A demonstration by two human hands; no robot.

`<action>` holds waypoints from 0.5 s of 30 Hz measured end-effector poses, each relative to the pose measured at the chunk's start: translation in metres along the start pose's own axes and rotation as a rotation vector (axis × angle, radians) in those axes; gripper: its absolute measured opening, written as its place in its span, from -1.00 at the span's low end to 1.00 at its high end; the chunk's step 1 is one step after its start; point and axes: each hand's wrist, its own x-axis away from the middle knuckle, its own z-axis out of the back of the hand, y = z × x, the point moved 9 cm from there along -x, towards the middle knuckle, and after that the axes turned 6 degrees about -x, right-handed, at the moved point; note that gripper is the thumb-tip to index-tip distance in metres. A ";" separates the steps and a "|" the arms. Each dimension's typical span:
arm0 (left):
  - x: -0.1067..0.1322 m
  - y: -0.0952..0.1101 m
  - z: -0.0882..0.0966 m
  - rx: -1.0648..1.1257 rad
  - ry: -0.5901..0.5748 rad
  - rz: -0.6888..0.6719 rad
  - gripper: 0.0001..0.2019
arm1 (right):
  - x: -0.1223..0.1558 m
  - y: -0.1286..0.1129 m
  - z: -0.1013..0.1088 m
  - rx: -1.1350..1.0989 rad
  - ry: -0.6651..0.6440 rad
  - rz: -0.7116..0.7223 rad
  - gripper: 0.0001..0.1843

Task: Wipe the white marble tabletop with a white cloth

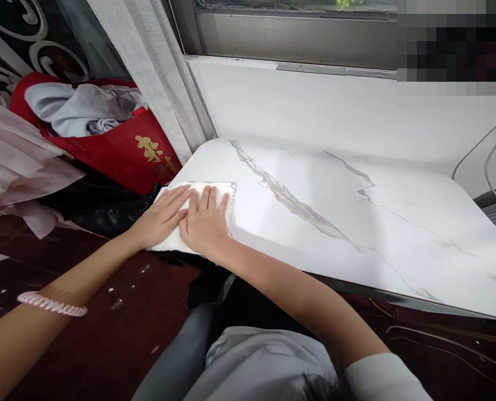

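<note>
A white cloth lies spread at the left end of a white marble-patterned table, reaching its front left edge. My left hand rests flat on the cloth with its fingers stretched out. Right beside it, my right hand presses flat on the same cloth, fingers slightly spread and pointing away from me. Both hands touch the cloth from above, and neither grips it. A pink coil band circles my left forearm.
A red bag stuffed with grey-blue clothing stands left of the table, near a white curtain. Black plastic lies below it. A white wall and window frame rise behind. Cables hang at the right.
</note>
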 end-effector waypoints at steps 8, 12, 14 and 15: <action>-0.072 -0.037 -0.005 -0.101 -0.048 0.112 -0.41 | -0.073 0.034 0.002 -0.003 0.025 0.000 -0.32; -0.134 -0.036 -0.013 -0.074 -0.059 0.129 -0.43 | -0.111 0.081 0.013 -0.006 0.042 -0.045 -0.34; -0.167 -0.033 -0.017 -0.042 -0.044 0.107 -0.42 | -0.128 0.107 0.018 0.000 0.040 -0.076 -0.34; -0.183 -0.030 -0.019 -0.030 -0.034 0.088 -0.42 | -0.135 0.120 0.022 0.002 0.045 -0.090 -0.34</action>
